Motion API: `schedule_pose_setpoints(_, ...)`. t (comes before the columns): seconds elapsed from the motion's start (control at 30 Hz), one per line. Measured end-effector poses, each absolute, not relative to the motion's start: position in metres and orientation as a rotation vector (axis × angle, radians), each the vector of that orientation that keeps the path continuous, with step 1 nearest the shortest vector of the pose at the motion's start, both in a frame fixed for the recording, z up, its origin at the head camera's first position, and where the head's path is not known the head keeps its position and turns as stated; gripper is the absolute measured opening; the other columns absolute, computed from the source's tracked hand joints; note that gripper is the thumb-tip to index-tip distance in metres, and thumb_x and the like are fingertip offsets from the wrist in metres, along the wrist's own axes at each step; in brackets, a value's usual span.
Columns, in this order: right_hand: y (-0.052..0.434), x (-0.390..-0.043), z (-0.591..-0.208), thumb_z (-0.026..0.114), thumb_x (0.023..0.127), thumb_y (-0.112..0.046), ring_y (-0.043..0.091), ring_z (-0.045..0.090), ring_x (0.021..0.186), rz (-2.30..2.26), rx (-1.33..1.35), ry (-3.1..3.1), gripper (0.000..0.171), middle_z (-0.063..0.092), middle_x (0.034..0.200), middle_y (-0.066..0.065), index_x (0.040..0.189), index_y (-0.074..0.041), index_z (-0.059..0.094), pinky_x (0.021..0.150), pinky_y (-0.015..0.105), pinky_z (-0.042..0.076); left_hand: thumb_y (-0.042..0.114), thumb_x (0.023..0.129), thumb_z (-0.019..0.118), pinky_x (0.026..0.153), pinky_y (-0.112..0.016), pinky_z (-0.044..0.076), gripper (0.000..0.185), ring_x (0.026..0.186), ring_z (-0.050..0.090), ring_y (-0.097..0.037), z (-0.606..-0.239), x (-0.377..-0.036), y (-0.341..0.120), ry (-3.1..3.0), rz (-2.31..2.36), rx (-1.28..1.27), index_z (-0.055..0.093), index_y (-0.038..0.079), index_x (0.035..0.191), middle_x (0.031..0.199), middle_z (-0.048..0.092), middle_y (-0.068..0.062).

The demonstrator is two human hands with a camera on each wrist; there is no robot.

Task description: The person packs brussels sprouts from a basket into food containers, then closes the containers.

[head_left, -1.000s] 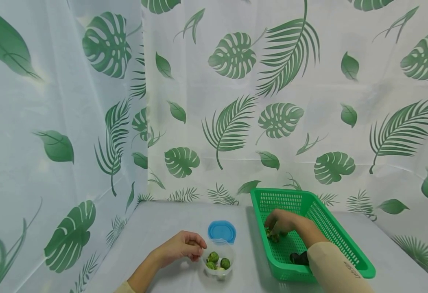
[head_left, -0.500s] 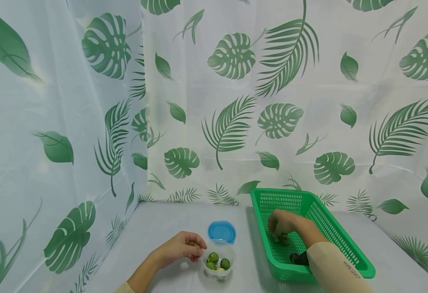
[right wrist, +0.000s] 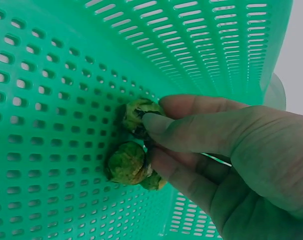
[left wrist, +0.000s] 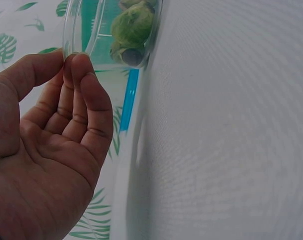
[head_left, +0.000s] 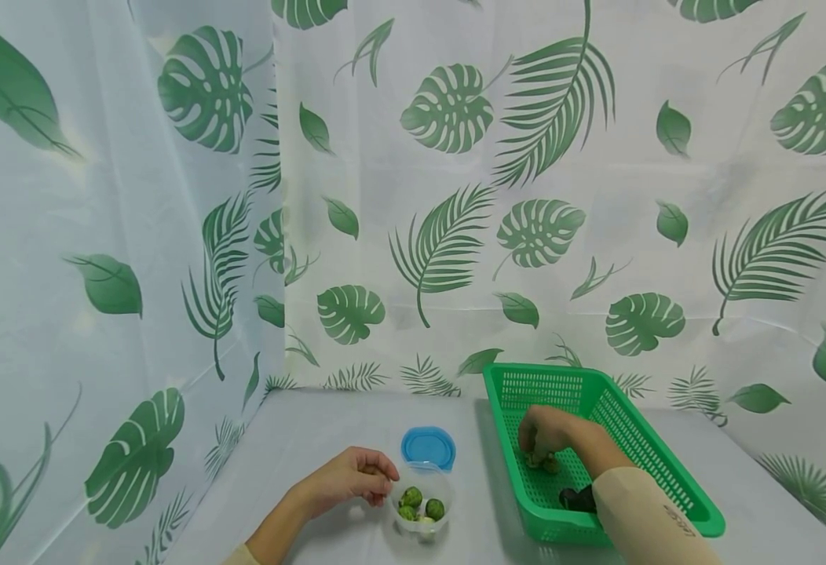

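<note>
Sprouts (right wrist: 127, 162) are lying on the floor of the green basket (head_left: 639, 424), right at the fingertips of the right hand (head_left: 547, 433). That hand is reaching down into the basket, its thumb and fingers curling around the cluster and pinching it; in the right wrist view one sprout is sitting against the thumb tip and another just below it, with a third mostly hidden under the fingers. Some dark writing is showing on the sleeve (head_left: 667, 522) behind that hand, too small to read.

Just right of the left hand (head_left: 345, 477), a clear tub (head_left: 423, 502) is standing on the table (head_left: 328, 431) with more sprouts inside it. The left hand is resting beside the tub with its fingers loosely bent, the fingertips touching the rim (left wrist: 69, 37); they are not wrapping around it. Beyond the tub, away from the left hand, a blue lid (head_left: 428, 446) is lying flat on the table.

A dark object (head_left: 577, 498) is sitting in the basket near the right wrist, partly covered by the sleeve and hard to make out. Both forearms are being cut off by the bottom edge of the head view.
</note>
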State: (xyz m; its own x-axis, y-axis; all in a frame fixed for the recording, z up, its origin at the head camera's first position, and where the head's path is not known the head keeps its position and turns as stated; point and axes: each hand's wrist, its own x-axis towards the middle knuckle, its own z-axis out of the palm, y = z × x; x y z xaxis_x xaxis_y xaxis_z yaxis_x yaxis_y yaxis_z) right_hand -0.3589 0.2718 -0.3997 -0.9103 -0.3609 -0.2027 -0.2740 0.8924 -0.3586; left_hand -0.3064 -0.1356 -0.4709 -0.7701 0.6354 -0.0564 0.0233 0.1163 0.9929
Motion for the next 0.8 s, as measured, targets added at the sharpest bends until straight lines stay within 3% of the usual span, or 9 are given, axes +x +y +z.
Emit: schedule_pose_setpoints(0.8,0.2696,-0.3569,-0.3988,0.083,0.082,0.004,0.019,0.067,0.085,-0.49,-0.471,2.783,0.018,0.073,0.09,0.002,0.092,-0.01,0.078,0.076,0.044,0.06,0.009,0.098,0.067,0.069,-0.026,0.055,0.029,0.073,0.065,-0.011,-0.4702,-0.3059,-0.1353,1.939,1.695,0.629,0.065,-0.012,0.119,0.084,0.07,0.001)
